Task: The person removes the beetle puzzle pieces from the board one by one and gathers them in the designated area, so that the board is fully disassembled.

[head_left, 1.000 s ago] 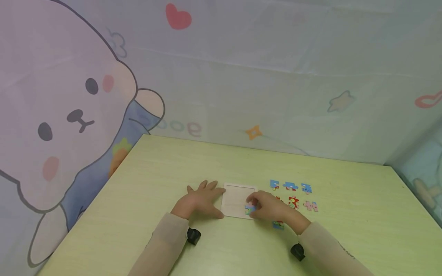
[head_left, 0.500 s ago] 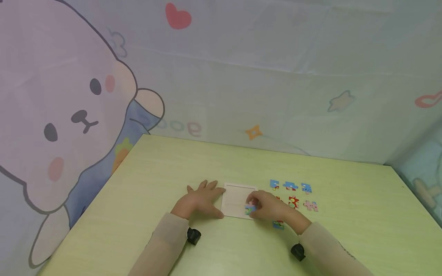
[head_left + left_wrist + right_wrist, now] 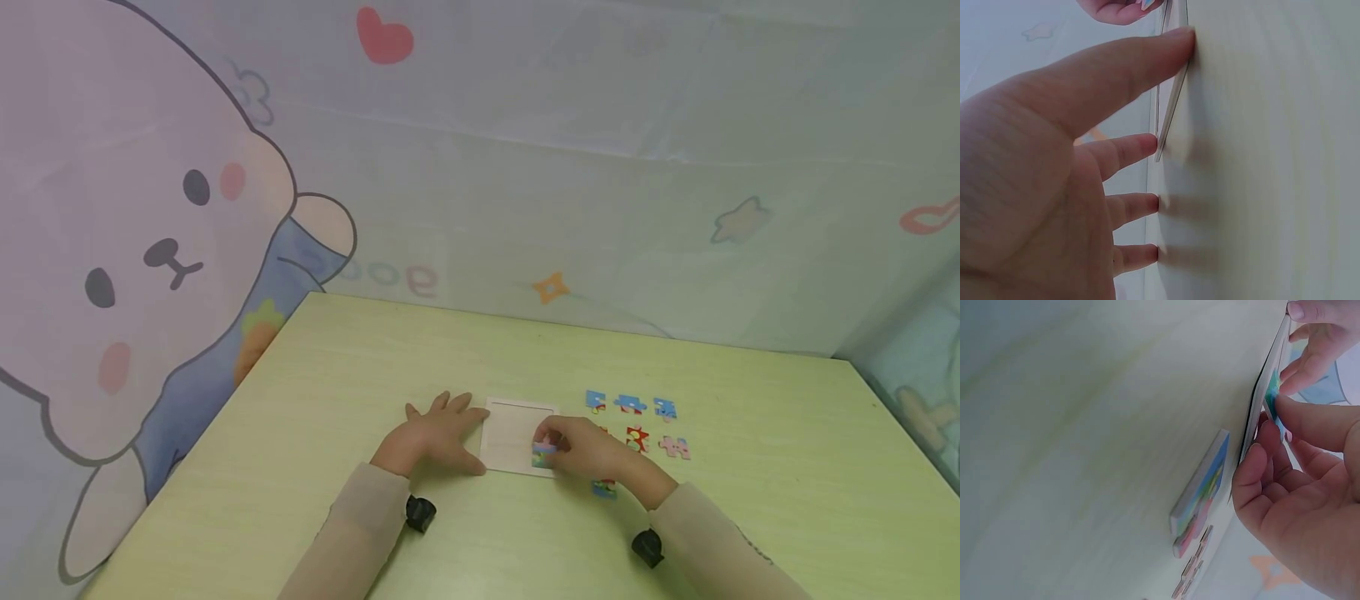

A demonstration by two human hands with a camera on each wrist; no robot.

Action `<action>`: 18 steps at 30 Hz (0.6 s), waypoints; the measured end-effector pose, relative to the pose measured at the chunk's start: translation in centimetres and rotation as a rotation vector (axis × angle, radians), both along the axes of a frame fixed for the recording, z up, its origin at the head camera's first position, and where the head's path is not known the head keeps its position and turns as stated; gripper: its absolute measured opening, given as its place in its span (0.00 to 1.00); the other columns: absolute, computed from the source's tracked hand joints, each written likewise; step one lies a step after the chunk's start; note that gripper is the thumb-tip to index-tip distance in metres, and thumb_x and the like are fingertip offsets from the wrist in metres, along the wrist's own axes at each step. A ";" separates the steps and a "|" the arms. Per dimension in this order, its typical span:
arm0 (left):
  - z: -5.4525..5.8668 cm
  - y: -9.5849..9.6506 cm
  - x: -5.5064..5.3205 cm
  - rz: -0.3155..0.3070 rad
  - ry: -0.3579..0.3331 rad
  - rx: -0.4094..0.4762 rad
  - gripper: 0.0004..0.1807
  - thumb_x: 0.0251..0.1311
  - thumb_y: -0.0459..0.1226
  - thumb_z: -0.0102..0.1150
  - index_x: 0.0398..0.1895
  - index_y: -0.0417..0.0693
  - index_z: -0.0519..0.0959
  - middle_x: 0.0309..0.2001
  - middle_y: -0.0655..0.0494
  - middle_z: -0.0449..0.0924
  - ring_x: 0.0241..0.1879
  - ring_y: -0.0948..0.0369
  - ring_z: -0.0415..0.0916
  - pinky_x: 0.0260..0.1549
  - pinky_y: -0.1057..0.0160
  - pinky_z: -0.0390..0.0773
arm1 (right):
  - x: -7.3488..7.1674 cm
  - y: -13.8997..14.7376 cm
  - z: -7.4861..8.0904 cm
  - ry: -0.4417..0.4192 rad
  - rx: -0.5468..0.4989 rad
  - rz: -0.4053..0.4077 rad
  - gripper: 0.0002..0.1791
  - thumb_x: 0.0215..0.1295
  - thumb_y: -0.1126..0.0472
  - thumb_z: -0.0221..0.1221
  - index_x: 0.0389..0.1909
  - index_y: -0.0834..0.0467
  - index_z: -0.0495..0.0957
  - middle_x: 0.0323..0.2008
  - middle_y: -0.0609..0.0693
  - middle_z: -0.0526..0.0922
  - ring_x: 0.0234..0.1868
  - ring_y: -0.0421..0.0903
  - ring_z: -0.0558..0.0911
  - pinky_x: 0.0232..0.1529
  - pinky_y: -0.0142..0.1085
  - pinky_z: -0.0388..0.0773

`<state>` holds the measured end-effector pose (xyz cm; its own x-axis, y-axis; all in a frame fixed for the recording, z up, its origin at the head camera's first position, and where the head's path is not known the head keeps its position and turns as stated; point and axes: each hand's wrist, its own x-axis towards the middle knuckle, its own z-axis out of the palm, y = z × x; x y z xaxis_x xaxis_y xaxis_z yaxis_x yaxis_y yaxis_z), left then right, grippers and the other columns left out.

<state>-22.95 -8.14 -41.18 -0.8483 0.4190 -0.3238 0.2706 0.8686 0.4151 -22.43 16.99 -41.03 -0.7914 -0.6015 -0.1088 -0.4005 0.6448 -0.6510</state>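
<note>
A shallow square wooden puzzle tray (image 3: 508, 429) lies flat on the table. My left hand (image 3: 437, 435) is spread at its left side, with the thumb and a fingertip against the tray's edge (image 3: 1175, 94) in the left wrist view. Over the tray's lower right corner, my right hand (image 3: 588, 450) pinches a blue, green and pink jigsaw piece (image 3: 542, 457) between thumb and fingers. In the right wrist view this piece (image 3: 1272, 399) stands slightly tilted at the tray, its far part hidden by the fingers.
Right of the tray lie several loose jigsaw pieces in rows, among them a blue one (image 3: 630, 404), a red one (image 3: 637, 439) and a pink one (image 3: 675, 447). Another piece (image 3: 604, 489) sits below my right wrist. A printed cloth (image 3: 480, 208) hangs behind the table (image 3: 787, 467).
The jigsaw piece has tilted a little in my right fingers, and the thumb has shifted slightly upward on it. My left hand keeps its place at the tray.
</note>
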 end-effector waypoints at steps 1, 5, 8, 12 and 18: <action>0.0 0.0 0.0 0.001 0.000 0.000 0.42 0.52 0.52 0.68 0.72 0.59 0.62 0.76 0.49 0.47 0.75 0.42 0.36 0.59 0.23 0.38 | 0.0 0.0 -0.1 0.005 -0.003 0.001 0.07 0.62 0.69 0.60 0.39 0.59 0.76 0.31 0.47 0.74 0.32 0.41 0.69 0.32 0.31 0.68; -0.1 0.1 0.0 0.002 0.000 0.006 0.42 0.53 0.52 0.68 0.72 0.59 0.62 0.76 0.48 0.47 0.75 0.42 0.36 0.59 0.23 0.37 | -0.2 0.3 -0.2 0.033 -0.013 0.001 0.03 0.65 0.67 0.58 0.39 0.59 0.77 0.28 0.46 0.71 0.32 0.41 0.68 0.31 0.31 0.66; -0.1 0.0 0.0 0.003 -0.003 0.010 0.42 0.53 0.52 0.68 0.72 0.59 0.62 0.76 0.49 0.46 0.75 0.42 0.35 0.59 0.23 0.36 | -0.4 0.7 -0.3 0.052 -0.013 -0.003 0.02 0.67 0.65 0.57 0.39 0.58 0.77 0.29 0.45 0.71 0.32 0.41 0.68 0.33 0.31 0.66; -0.1 0.0 -0.1 -0.003 -0.002 0.006 0.43 0.53 0.52 0.67 0.72 0.59 0.62 0.77 0.49 0.46 0.75 0.42 0.35 0.59 0.23 0.36 | -0.3 1.7 -0.2 0.047 -0.031 -0.012 0.03 0.68 0.64 0.57 0.40 0.57 0.77 0.30 0.46 0.71 0.33 0.42 0.68 0.33 0.31 0.67; -0.1 0.0 -0.1 -0.008 -0.002 -0.001 0.43 0.54 0.52 0.67 0.73 0.59 0.61 0.77 0.49 0.45 0.75 0.42 0.35 0.59 0.23 0.36 | 0.3 3.6 0.5 -0.008 -0.092 -0.013 0.05 0.70 0.64 0.55 0.43 0.59 0.76 0.29 0.47 0.71 0.29 0.39 0.67 0.30 0.31 0.67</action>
